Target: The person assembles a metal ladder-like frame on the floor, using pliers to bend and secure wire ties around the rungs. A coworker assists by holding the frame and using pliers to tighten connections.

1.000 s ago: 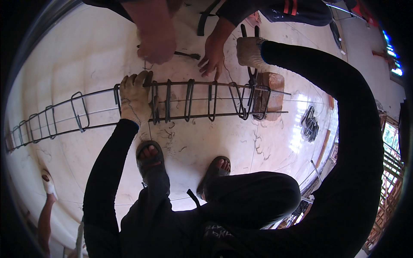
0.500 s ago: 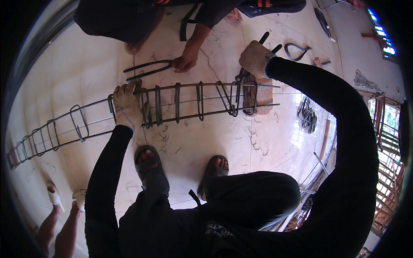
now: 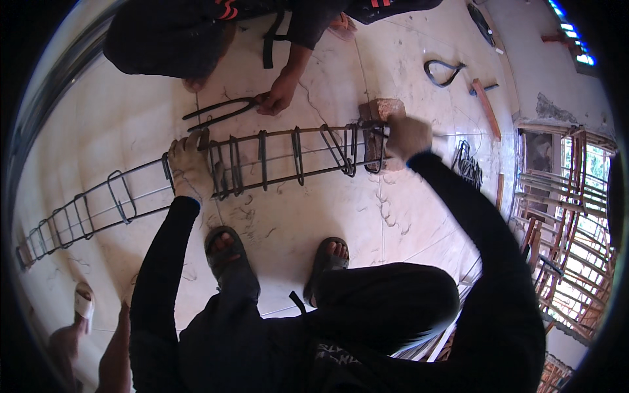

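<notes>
A long cage of rebar with square stirrups [image 3: 282,178] runs across the floor, its right end propped on a brick [image 3: 385,108]. My left hand [image 3: 190,167] is closed around the cage left of its middle. At the right end my right hand [image 3: 407,137], in a light work glove, grips pincers. They are mostly hidden by the hand and blurred, with the jaws at the last stirrup [image 3: 375,164]. Across the cage, another person's hand [image 3: 276,95] holds a black U-shaped length [image 3: 219,112] that looks like bent wire.
A black loop [image 3: 445,73] and a wooden strip [image 3: 486,108] lie at the far right. Dark bent wires [image 3: 467,164] are heaped beyond my right hand. Wire scraps [image 3: 386,213] litter the tiles. A third person's legs [image 3: 84,314] stand at lower left.
My right hand has swung down and to the right with the pincers, and its wrist has turned. My left hand stays on the cage. The view has shifted slightly.
</notes>
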A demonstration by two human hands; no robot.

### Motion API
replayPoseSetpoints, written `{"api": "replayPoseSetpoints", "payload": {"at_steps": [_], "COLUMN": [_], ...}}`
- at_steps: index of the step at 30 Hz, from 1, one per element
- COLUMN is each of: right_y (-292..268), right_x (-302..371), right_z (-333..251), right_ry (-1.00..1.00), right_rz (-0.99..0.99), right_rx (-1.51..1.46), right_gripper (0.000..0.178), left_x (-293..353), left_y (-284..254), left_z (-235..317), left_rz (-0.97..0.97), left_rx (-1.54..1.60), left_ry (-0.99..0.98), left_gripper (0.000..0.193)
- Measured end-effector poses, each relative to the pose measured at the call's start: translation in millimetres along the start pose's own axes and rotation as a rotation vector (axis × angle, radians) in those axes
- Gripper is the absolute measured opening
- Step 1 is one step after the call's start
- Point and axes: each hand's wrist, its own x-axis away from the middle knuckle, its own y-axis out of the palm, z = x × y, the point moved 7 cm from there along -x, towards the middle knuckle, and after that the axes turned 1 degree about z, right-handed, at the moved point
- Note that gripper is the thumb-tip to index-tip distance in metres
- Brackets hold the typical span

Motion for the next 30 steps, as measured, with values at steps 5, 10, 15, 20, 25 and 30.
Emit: {"api": "replayPoseSetpoints", "payload": {"at_steps": [5,10,15,20,25,30], "right_y": [88,68,65,96,60,46], "right_x": [52,63,60,14,56,98], "right_z": [16,5,-12,-35,-27,-5], "right_ry": [0.390,0.350,0.220,-0.055,0.009,0.157], "right_rz": [0.036,-0.001,-0.192,-0.346,-0.065,0.023], "right_rx": [-0.372,-0.308,-0.167,-0.096,-0.248,-0.361], "right_gripper": [0.036,0.021,0.021,0.023,0.041,0.048], "left_x": [-1,2,0,-4,0,9], "left_y": [1,3,2,7,-1,-9], "left_z": [2,0,6,6,6,6], "left_rz": [0.033,0.045,0.036,0.043,-0.029,-0.037], "left_rx": [-0.005,-0.117,-0.169,-0.185,-0.182,-0.040], "left_ry": [0.046,0.088,0.073,0.107,0.101,0.223], "left_gripper": [0.076,0.077,0.078,0.079,0.073,0.049]}}
